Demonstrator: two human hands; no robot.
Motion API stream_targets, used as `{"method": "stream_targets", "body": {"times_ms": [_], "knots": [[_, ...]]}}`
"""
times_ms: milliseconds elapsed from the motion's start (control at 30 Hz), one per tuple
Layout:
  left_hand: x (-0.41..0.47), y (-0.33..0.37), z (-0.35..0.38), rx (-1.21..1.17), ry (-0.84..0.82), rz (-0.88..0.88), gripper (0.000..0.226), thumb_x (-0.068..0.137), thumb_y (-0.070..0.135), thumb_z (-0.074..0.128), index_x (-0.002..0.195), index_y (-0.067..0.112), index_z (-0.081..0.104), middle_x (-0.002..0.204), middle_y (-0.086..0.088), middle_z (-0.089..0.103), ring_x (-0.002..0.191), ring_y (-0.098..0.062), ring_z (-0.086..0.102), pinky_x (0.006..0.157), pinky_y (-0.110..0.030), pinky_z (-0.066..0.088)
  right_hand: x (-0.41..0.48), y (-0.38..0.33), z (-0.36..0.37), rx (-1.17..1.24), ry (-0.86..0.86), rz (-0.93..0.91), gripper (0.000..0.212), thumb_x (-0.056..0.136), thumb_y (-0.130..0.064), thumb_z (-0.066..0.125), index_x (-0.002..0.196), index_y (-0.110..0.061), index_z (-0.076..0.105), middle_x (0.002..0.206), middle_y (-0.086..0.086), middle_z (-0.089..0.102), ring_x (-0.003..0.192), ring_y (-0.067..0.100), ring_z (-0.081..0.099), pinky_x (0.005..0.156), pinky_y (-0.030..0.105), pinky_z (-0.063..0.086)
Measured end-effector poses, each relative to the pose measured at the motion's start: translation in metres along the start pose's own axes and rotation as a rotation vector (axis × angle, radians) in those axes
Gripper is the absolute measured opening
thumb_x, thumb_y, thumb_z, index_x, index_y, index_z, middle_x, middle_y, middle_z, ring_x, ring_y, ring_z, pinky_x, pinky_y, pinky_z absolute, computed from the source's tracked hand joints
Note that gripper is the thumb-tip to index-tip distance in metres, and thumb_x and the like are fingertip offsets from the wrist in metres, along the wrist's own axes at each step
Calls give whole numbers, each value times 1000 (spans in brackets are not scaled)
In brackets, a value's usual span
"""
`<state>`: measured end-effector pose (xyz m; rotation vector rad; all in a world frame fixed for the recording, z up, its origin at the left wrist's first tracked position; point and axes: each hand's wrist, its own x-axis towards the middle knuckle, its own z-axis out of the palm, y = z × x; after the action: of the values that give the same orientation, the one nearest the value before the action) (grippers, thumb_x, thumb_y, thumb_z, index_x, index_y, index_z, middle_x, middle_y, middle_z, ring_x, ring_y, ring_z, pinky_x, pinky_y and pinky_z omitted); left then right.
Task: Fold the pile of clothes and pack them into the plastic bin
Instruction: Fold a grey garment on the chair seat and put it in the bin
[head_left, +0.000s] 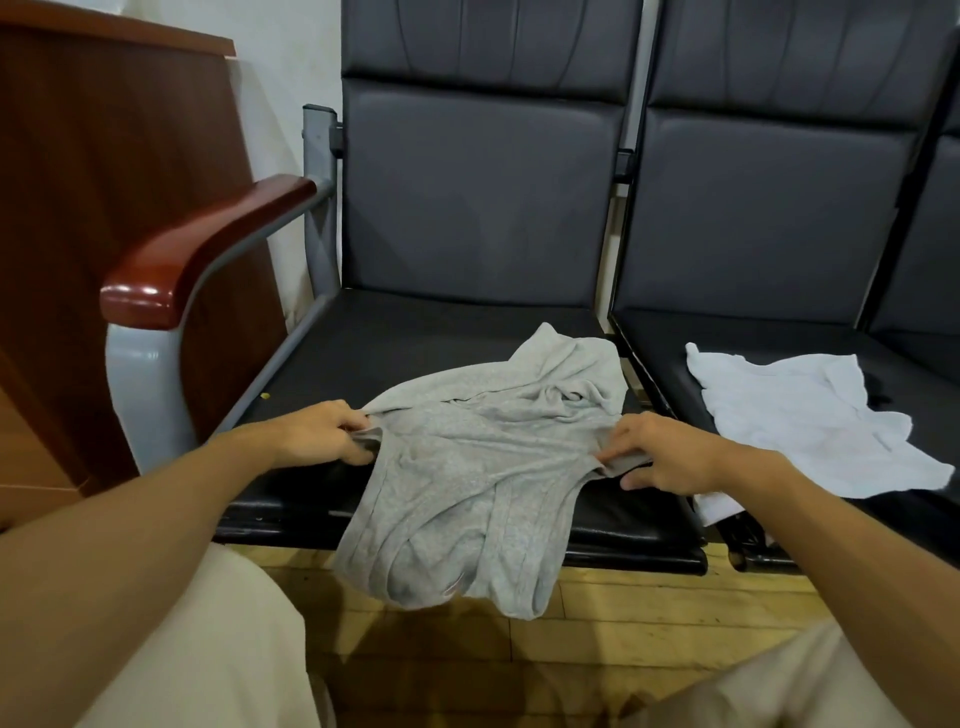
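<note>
Grey garment (467, 457) on black seat (415, 332), wooden floor (623, 629)

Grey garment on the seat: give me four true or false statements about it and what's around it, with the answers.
1. The left hand and the right hand each hold a side of the grey garment. True.
2. The grey garment lies wholly on the seat. False: its lower part hangs over the seat's front edge.
3. A white garment lies on the next seat, to the right. True.
4. A plastic bin stands beside the grey garment. False: no bin is in view.
</note>
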<state>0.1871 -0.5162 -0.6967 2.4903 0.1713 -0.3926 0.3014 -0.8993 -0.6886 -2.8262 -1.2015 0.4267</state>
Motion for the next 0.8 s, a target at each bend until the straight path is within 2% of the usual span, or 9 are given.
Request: {"method": "stream_targets", "body": {"times_ms": [100,200,333,400,533,600,667,733,800], "knots": [[-6,-6,-2,136,43,51,11,90,15,64,92,22,72,105,4,52,101,-14,52,97,-32,38,-2,2,4,-3,65,10,33,89,-21,67,121,-28,66,107,-8,52,107,13,47,99,27,37],[-9,-9,-3,177,111,100,16,93,10,60,96,18,73,97,2,59,96,-16,55,92,-28,41,-2,-1,7,7,166,47,21,92,-22,62,112,-22,69,108,-6,61,105,14,53,97,30,43],[-11,-11,-4,29,223,93,25,92,-3,54,86,16,69,85,2,65,83,-14,60,78,-26,45,2,-4,9,-12,195,116,12,94,-16,58,101,-21,66,104,-4,64,98,14,58,89,29,49],[-12,-8,-5,-14,269,85,27,91,-6,50,82,15,65,75,2,61,72,-15,57,68,-25,44,5,-5,8,-4,155,125,17,92,-7,58,97,-22,64,101,-4,62,95,14,58,87,26,50],[-10,-3,-2,64,334,79,6,94,9,54,97,14,56,91,4,57,87,-15,54,73,-26,38,12,-13,-1,58,124,111,32,86,9,50,94,-20,61,105,0,60,95,14,59,88,25,51],[-8,-4,-5,74,394,42,8,96,12,50,92,18,54,93,-1,60,90,-18,56,76,-31,42,18,-17,-9,74,127,98,26,91,3,47,96,-19,61,105,3,63,97,19,58,90,31,49],[-10,-4,-12,75,422,33,15,95,13,54,86,22,60,94,0,65,92,-18,59,81,-32,46,19,-23,-20,138,103,91,14,99,-15,48,96,-22,59,101,1,63,94,17,58,89,32,48],[-13,-2,-19,37,439,48,13,92,15,61,88,23,71,92,6,68,90,-11,62,83,-26,47,21,-26,-28,169,60,62,5,96,-34,55,94,-30,58,101,-6,63,96,12,58,89,30,48],[-14,-1,-23,-21,512,33,13,90,16,64,94,20,75,91,8,68,91,-9,61,86,-26,47,25,-28,-32,169,19,17,8,94,-35,59,92,-28,60,98,-9,64,94,8,59,86,24,48]]}}
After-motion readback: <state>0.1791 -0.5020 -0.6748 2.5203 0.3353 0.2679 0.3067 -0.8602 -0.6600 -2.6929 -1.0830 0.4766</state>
